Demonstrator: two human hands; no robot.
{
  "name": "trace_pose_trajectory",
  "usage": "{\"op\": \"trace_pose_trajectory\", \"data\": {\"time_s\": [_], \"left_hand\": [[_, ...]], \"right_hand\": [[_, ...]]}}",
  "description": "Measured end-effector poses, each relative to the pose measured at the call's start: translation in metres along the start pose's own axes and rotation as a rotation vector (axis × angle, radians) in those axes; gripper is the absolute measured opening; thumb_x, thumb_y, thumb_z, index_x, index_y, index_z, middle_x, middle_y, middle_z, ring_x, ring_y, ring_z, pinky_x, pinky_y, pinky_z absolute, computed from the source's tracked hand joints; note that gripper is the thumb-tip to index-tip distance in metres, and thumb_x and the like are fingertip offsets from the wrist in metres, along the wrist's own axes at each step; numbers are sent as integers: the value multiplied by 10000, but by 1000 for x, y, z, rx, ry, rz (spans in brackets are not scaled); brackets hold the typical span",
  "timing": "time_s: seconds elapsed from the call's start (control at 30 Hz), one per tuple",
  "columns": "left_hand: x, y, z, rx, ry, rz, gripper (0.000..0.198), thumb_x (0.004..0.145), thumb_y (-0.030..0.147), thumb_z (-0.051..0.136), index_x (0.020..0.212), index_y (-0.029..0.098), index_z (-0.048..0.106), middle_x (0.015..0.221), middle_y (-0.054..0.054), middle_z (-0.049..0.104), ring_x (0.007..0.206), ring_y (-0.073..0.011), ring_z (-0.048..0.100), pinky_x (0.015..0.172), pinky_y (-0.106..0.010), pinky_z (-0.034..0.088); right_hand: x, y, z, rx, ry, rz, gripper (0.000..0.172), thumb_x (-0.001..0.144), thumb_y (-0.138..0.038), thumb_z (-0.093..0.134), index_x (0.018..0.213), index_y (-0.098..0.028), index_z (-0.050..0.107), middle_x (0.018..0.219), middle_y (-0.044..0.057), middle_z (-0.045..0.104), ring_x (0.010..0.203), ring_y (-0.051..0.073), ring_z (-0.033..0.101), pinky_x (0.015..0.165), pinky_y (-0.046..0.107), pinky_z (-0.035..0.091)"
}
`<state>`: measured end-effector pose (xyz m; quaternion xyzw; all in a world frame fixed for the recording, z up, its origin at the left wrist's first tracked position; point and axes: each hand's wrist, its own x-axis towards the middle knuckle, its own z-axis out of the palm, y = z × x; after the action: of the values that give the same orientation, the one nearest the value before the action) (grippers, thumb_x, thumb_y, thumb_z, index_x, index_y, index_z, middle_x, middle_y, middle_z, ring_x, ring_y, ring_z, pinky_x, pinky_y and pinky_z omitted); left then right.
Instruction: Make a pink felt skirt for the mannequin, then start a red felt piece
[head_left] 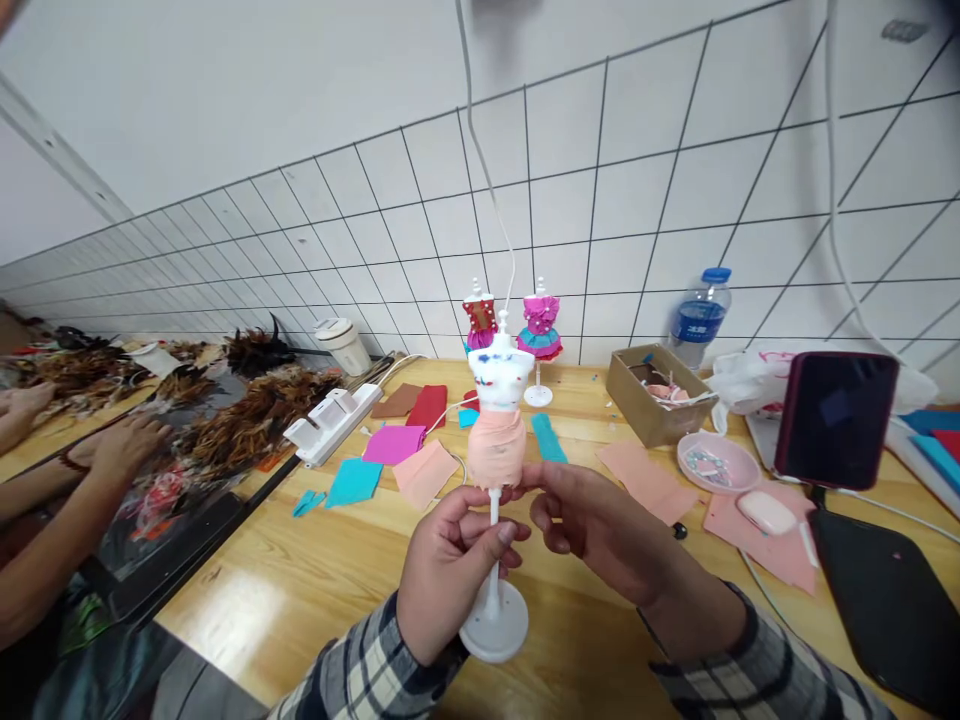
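Note:
A small white mannequin (500, 375) on a white stand (494, 630) rises at the centre of the wooden table (315, 570). A peach cloth skirt (496, 447) is wrapped round its waist. My left hand (442, 575) is closed round the stand's pole just under the skirt. My right hand (600, 525) pinches the skirt's lower hem with fingertips pressed together. Both sleeves are plaid.
Two dressed mannequins (538, 325) stand at the tiled wall. Felt pieces (394, 443), a power strip (332, 422), a cardboard box (656, 395), a water bottle (700, 315), a pink dish (718, 462) and a phone on a stand (835, 420) lie around. Another person's hands (120, 445) work on feathers at left.

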<state>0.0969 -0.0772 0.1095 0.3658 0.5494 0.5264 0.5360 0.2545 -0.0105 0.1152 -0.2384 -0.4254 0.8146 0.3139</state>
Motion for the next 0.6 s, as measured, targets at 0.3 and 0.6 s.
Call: {"op": "trace_pose_trajectory", "data": {"time_s": [0.3,0.6], "left_hand": [[-2,-2,-2,57,-14,-2,493,641,423,845,805,181,447,639,1,731,506,-102,642,457,-170,471],[-2,-8,6,6,-131,-94,489,649,437,834,805,181,448,636,-10,736,452,-105,622,391,-164,455]], "right_hand": [[4,7,2,-188,279,-63,583,677,-525,780,1163,-247,617,1070,37,591,629,88,434,476,207,288],[9,7,-10,-330,266,-221,359,790,-492,692,983,-191,720,941,40,691,909,199,577,857,340,425]]}}
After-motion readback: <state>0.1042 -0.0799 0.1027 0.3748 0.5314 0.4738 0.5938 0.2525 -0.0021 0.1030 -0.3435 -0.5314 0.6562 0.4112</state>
